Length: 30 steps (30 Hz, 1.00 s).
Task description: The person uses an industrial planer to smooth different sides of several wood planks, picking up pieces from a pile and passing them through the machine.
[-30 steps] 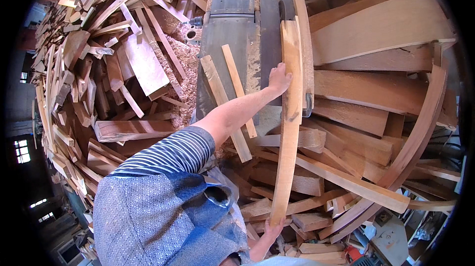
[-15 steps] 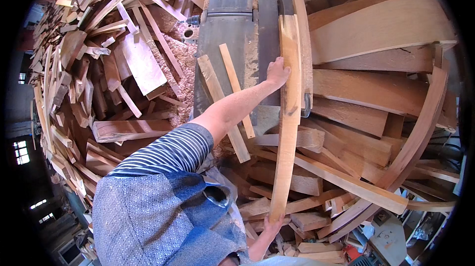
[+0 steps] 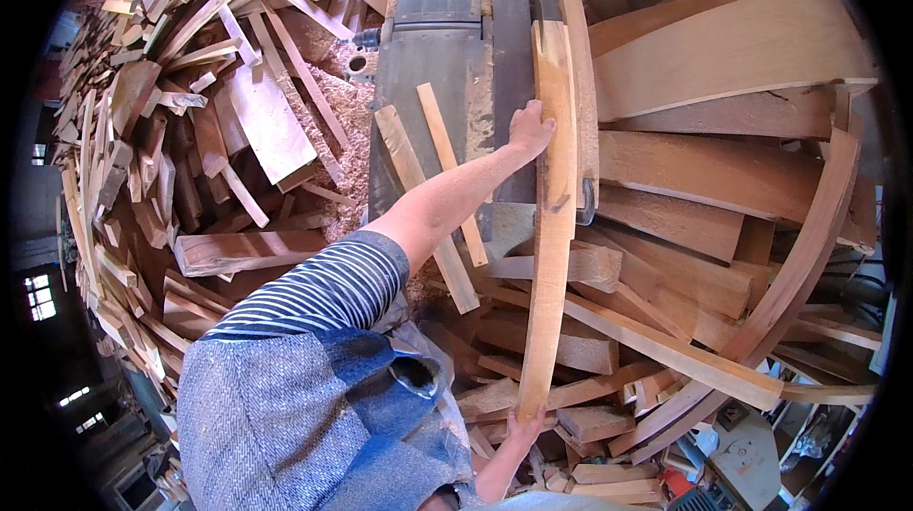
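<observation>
A long wooden board lies lengthwise, its far half on a grey metal machine table and its near half overhanging the front edge. My left hand is closed against the board's left side, some way behind its far end. Down at the near end, my right hand grips the board from below, partly hidden by it. A wooden fence strip stands along the board's right side. Just beyond the board's far end, a dark slot with what looks like a blade shows in the table.
Two loose wood strips lie on the table under and beside my left forearm. Heaped offcuts and shavings fill the left. Wide planks are stacked on the right, and a long curved board leans there.
The board has slid slightly away from me along the fence strip, toward the slot. Both my hands have moved forward with it, keeping their hold.
</observation>
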Tool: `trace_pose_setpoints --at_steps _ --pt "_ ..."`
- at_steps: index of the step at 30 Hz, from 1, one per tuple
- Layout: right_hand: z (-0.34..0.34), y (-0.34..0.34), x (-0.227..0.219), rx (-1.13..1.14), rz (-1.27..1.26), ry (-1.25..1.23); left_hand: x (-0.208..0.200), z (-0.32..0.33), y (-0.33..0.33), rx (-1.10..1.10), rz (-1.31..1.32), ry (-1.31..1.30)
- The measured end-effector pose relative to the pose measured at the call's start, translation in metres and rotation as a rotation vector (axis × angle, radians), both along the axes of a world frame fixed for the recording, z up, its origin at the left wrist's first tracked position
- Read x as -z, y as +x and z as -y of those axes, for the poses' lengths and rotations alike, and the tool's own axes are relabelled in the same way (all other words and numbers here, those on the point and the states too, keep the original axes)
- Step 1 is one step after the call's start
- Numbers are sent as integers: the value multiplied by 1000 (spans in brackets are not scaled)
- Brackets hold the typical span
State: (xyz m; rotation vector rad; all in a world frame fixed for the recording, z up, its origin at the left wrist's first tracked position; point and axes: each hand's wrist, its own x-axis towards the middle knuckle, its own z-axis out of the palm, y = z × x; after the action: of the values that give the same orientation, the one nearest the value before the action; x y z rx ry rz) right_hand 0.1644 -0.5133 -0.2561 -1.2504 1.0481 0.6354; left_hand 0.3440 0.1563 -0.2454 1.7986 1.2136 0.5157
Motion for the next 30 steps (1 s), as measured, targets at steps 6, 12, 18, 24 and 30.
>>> trace_pose_setpoints --at_steps 6,12,18,24,30 --pt "-6 2 6 16 -1 -34 2 -6 3 7 -7 5" --pt "-12 2 7 -61 6 -51 8 -10 5 -2 59 -70" --pt "-22 6 4 -111 60 -74 18 -8 9 -39 55 -39" --pt "-25 5 7 -52 65 -64 6 99 -44 122 35 -149" --pt "-22 4 15 -107 109 -92 -4 132 -50 79 71 -13"
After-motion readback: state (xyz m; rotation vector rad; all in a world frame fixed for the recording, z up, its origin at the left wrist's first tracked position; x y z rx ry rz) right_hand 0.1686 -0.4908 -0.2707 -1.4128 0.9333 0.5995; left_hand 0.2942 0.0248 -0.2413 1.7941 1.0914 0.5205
